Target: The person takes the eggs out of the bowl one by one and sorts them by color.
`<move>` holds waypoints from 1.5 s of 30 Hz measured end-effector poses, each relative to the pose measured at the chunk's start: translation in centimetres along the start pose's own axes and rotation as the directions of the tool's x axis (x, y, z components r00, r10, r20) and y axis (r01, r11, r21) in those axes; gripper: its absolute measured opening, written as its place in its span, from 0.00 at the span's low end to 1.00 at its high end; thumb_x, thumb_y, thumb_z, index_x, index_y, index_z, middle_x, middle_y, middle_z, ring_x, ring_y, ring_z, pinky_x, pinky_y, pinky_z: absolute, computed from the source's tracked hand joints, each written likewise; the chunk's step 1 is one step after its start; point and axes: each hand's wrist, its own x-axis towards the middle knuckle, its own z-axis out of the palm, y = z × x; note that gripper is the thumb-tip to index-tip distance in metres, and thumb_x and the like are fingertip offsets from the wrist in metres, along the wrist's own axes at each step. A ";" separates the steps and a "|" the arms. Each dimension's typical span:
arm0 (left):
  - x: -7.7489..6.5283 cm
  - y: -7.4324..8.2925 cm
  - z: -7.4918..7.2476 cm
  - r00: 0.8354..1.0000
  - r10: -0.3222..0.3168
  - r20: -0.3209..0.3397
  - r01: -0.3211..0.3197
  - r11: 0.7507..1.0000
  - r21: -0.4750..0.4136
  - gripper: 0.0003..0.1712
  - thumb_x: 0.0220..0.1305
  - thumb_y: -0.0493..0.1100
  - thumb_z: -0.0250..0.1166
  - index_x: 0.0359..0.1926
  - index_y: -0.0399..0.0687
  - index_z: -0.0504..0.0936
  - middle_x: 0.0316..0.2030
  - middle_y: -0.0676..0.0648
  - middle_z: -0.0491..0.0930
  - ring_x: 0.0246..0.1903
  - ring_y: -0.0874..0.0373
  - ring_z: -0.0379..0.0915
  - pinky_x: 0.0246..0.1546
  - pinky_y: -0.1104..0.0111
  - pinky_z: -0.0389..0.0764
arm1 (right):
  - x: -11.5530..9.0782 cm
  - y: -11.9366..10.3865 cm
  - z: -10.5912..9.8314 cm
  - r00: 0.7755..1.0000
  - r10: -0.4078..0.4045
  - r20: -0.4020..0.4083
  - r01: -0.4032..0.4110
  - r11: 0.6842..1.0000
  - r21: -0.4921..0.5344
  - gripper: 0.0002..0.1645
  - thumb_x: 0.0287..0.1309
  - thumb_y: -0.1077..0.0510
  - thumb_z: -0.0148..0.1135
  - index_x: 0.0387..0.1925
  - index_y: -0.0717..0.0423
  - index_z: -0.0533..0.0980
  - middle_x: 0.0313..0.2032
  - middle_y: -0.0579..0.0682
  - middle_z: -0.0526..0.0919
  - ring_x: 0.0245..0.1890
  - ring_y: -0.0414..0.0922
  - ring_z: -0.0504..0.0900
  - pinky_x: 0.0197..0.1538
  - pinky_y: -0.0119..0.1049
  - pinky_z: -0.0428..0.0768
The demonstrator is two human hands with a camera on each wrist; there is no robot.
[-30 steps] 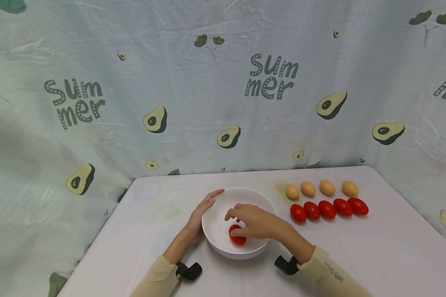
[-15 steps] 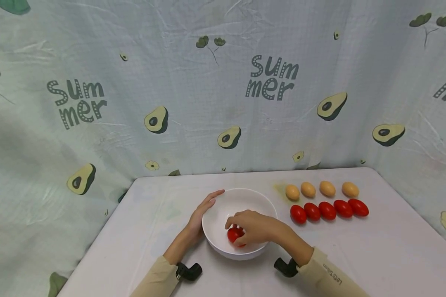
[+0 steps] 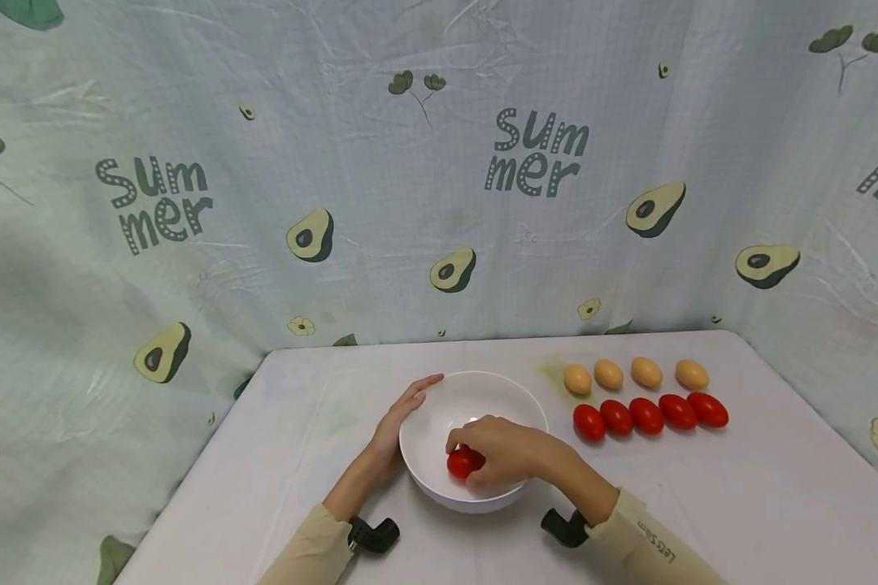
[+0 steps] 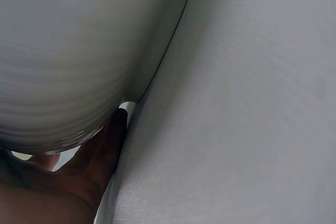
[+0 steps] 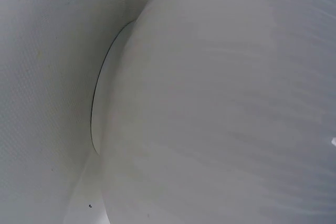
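A white bowl (image 3: 426,443) stands on the table in the head view. My left hand (image 3: 390,426) rests along its left outer side with the fingers fairly straight. In the left wrist view, the left hand (image 4: 79,182) touches the outside of the bowl (image 4: 63,66). My right hand (image 3: 508,449) reaches over the right rim into the bowl. Its curled fingers and thumb hold a red tomato (image 3: 459,465), partly hidden by the hand. The right wrist view shows only the bowl's outer wall (image 5: 210,103) and the tabletop, without the hand.
On the right of the white table (image 3: 300,422), several red oval tomatoes (image 3: 645,416) lie in a row. Behind them is a row of several yellow oval fruits (image 3: 646,372). A curtain (image 3: 380,187) printed with avocados hangs behind the table.
My right hand has lowered slightly in the bowl, and its fingers and thumb have closed round the tomato, which has shifted a little. The left hand has stayed at the bowl.
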 end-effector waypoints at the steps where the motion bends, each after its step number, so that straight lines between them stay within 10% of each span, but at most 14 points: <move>1: 0.0 0.0 0.0 1.000 -0.002 -0.002 0.002 1.000 0.000 0.29 0.82 0.56 0.38 0.78 0.63 0.63 0.79 0.52 0.58 0.73 0.49 0.64 0.69 0.66 0.74 | 0.0 0.0 0.0 1.000 0.001 -0.002 -0.001 1.000 0.002 0.24 0.56 0.54 0.75 0.55 0.41 0.80 0.45 0.37 0.84 0.47 0.36 0.76 0.53 0.33 0.82; 45: -0.1 0.0 0.3 0.999 0.014 -0.030 -0.013 1.000 0.015 0.29 0.81 0.55 0.41 0.77 0.63 0.65 0.80 0.55 0.56 0.74 0.51 0.62 0.64 0.71 0.72 | -3.9 2.1 -5.4 0.982 -0.101 -0.158 0.103 0.995 0.006 0.22 0.64 0.59 0.68 0.59 0.42 0.81 0.49 0.43 0.84 0.49 0.43 0.79 0.49 0.32 0.85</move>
